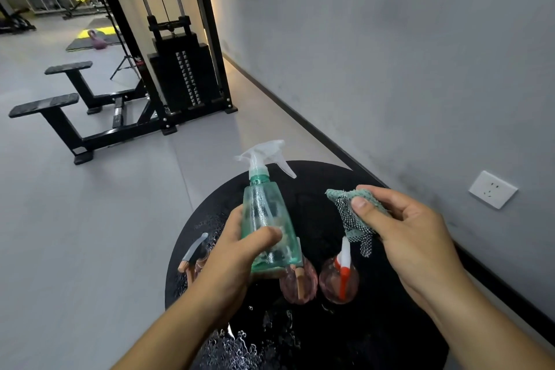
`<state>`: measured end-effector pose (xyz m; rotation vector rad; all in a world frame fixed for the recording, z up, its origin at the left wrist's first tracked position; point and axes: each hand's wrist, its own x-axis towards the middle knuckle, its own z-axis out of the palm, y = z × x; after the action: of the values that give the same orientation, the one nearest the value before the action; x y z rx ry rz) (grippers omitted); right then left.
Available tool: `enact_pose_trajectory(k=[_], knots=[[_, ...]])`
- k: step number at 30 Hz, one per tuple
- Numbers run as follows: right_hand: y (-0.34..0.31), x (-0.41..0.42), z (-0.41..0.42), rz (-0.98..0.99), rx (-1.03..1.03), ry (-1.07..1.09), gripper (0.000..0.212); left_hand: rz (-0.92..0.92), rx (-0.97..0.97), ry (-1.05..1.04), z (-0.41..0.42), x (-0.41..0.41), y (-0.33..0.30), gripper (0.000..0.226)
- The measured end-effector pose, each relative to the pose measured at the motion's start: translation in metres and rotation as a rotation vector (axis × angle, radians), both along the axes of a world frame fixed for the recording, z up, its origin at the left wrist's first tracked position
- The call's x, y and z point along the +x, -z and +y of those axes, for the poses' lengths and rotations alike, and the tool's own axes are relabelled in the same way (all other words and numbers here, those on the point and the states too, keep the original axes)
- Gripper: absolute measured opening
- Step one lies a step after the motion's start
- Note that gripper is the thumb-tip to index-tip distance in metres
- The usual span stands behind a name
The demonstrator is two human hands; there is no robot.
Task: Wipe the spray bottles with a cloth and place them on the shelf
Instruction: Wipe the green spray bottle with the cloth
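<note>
- Head view: a person stands over a round black desk [390, 324] set near a grey wall, with gym equipment on the floor beyond.
- The left hand [231, 252] holds a clear green spray bottle [267, 219] upright above the middle of the desk; its fingers and thumb are curled round the lower body of the bottle, and the pale trigger head points up and away.
- The right hand [405, 231] pinches a bunched teal cloth [351, 216] between thumb and curled fingers, just beside the green bottle and apart from it.
- Under the hands, two rounded pink spray bottles stand on the desk: one [298, 282] directly below the green bottle, and one with a red and white trigger [339, 279] to its right.
- A further sprayer with a grey trigger [195, 252] shows at the desk's left edge, partly hidden by the left hand; its body cannot be made out clearly.
- Water droplets [240, 342] glisten on the near edge of the desk.
- Step in hand, as a judgement: wiping the green bottle, with cloth and bottle about to meet.
- The next move likely calls for bringing the cloth against the bottle's wet-looking side and turning the bottle in the left hand's grip.
- No shelf for the bottles can be picked out with certainty here.
</note>
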<state>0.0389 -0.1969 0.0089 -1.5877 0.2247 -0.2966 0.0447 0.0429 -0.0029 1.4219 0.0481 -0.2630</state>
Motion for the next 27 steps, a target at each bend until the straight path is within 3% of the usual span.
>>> enact_pose_trajectory(k=[6,17,27], knots=[[-0.021,0.002,0.004,-0.087,-0.099,0.068,0.022,-0.028,0.062,0.065,-0.002,-0.002,-0.002,0.059],[-0.051,0.015,0.032,-0.403,-0.530,0.108,0.027,-0.059,0.226,0.281,-0.010,-0.018,-0.004,0.063],[-0.029,0.016,0.025,-0.163,-0.778,-0.024,0.041,-0.108,0.218,0.293,-0.013,-0.017,-0.004,0.070]])
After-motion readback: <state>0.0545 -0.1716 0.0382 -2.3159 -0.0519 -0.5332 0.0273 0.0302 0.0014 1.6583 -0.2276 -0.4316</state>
